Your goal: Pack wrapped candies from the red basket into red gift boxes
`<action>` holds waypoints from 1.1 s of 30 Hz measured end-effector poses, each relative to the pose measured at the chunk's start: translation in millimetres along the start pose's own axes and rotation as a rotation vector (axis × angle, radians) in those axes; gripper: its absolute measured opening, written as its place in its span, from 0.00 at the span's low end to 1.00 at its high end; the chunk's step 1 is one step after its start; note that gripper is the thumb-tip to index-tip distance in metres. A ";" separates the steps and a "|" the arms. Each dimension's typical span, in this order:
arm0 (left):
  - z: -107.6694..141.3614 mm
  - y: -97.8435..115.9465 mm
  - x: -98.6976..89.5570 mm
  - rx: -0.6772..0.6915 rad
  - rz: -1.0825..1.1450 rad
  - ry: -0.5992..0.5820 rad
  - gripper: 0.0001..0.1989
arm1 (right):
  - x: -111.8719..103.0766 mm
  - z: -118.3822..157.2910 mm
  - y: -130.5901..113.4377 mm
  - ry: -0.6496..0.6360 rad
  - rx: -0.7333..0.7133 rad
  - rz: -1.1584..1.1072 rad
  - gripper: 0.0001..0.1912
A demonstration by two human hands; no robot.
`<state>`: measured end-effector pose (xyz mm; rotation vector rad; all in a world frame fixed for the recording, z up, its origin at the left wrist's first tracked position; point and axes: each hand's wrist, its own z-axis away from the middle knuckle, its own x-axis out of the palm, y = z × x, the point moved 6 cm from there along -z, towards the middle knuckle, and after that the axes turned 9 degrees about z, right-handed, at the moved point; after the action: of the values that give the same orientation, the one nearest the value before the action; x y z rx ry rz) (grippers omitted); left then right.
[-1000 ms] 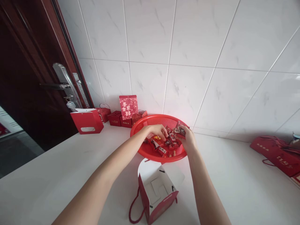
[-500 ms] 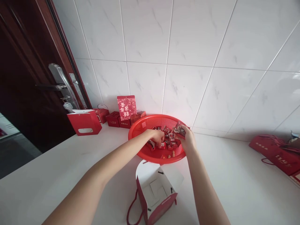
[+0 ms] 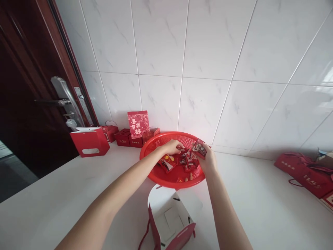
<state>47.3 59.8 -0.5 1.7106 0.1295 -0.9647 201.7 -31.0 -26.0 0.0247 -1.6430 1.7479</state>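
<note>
A round red plastic basket (image 3: 170, 184) holds red wrapped packets (image 3: 168, 164) and a few small tan pieces. Inside it, toward the back, my left hand (image 3: 173, 147) has its fingers closed on a small red packet. Over the basket's right side, my right hand (image 3: 208, 159) grips a red packet with a printed figure (image 3: 199, 148). An open box, red outside and white inside (image 3: 170, 222), stands in front of the basket, with nothing in it and a red cord handle at its left.
Along the tiled wall are small red boxes (image 3: 122, 138) and an upright printed red card (image 3: 138, 125). At the left edge stands a red bag (image 3: 90, 141) near the door handle (image 3: 65, 100). Red boxes (image 3: 304, 173) lie at the far right.
My left hand has shifted back within the basket and now pinches a packet. A red and yellow packet shows below it. The view has tilted slightly upward.
</note>
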 end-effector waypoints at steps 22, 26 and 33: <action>-10.5 14.4 -3.6 0.203 0.397 0.010 0.12 | 3.2 -2.1 1.5 -0.035 0.039 0.033 0.03; -8.4 19.4 3.5 0.243 0.470 -0.041 0.16 | 4.4 -1.9 4.1 -0.070 0.050 0.066 0.03; -9.4 22.7 12.5 0.265 0.526 -0.077 0.24 | 4.3 2.4 2.9 -0.091 0.044 0.097 0.03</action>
<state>72.5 54.5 9.0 1.8122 -0.4972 -0.6677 196.0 -30.8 -26.0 0.0465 -1.6953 1.8811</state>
